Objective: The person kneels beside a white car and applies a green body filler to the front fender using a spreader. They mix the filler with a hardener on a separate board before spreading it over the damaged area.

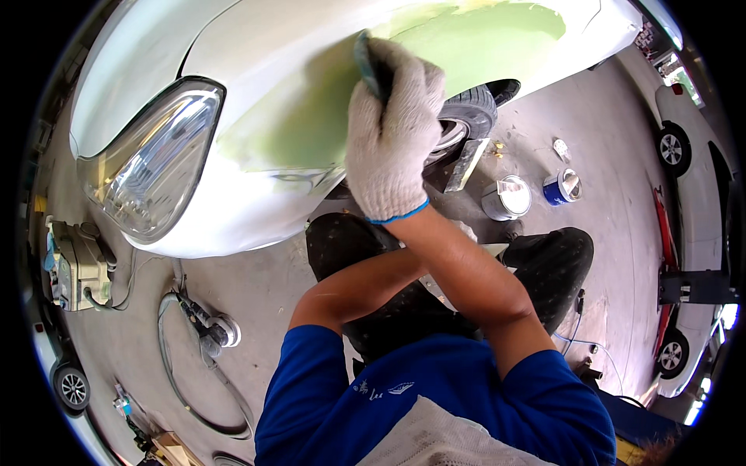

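My right hand (395, 128), in a white knitted glove with a blue cuff, reaches up to the white car's front fender (272, 85). Its fingers are closed round a thin sanding pad (363, 58), dark with a teal edge, held against or very near the panel. Smooth light-green filler (482, 46) covers much of the fender, fading out toward the headlight (159, 159). My left arm crosses under the right forearm. Only a bit of my gloved left hand (465, 230) shows there, over my knees, so its fingers are hidden.
Below the wheel (468, 116) stand a filler-smeared board (468, 165), a white lidded can (507, 199) and a blue can (561, 188). A sander (220, 330) with its hose lies on the floor at left, near a beige machine (78, 268). Another white car (699, 233) is at far right.
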The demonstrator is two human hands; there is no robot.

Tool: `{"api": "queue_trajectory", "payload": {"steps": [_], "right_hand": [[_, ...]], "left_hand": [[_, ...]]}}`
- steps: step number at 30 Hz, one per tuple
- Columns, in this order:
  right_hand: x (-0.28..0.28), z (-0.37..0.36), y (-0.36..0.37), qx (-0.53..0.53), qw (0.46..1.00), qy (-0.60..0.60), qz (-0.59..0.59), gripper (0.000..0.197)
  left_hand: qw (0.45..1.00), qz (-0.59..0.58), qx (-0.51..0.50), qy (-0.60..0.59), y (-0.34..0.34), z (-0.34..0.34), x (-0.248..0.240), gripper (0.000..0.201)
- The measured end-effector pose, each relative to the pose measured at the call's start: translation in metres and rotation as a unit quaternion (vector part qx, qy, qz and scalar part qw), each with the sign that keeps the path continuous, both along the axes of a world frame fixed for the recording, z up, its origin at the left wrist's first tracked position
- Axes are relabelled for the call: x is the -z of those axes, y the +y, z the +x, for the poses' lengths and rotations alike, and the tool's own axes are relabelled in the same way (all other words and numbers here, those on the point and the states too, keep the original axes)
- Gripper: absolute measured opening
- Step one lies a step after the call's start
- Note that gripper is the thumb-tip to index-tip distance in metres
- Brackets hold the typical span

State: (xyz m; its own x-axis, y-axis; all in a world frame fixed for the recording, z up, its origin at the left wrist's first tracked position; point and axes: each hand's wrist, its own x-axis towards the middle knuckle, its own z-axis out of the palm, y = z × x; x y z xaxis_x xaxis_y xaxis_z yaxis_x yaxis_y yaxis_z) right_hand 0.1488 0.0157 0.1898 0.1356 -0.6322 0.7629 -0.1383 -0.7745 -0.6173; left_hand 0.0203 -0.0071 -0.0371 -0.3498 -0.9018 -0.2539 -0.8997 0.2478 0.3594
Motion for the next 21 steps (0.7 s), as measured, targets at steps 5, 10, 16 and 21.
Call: {"api": "queue_trajectory", "payload": {"steps": [5,10,16,21], "right_hand": [[0.007,0.003,0.030,-0.041,0.998,0.046,0.013,0.044],[0.022,0.000,0.050,-0.082,0.992,0.089,0.013,0.061],[0.040,0.004,0.075,-0.141,0.984,0.112,0.010,0.069],[0.038,-0.009,0.074,-0.178,0.971,0.157,-0.009,0.060]], "left_hand": [[0.998,0.056,0.020,-0.031,0.007,0.012,-0.031,0.027],[0.996,0.082,0.028,-0.037,0.006,0.015,-0.054,0.028],[0.999,0.038,0.011,-0.026,-0.002,0.012,-0.016,0.025],[0.999,0.031,0.028,-0.026,-0.014,0.007,-0.024,0.026]]}}
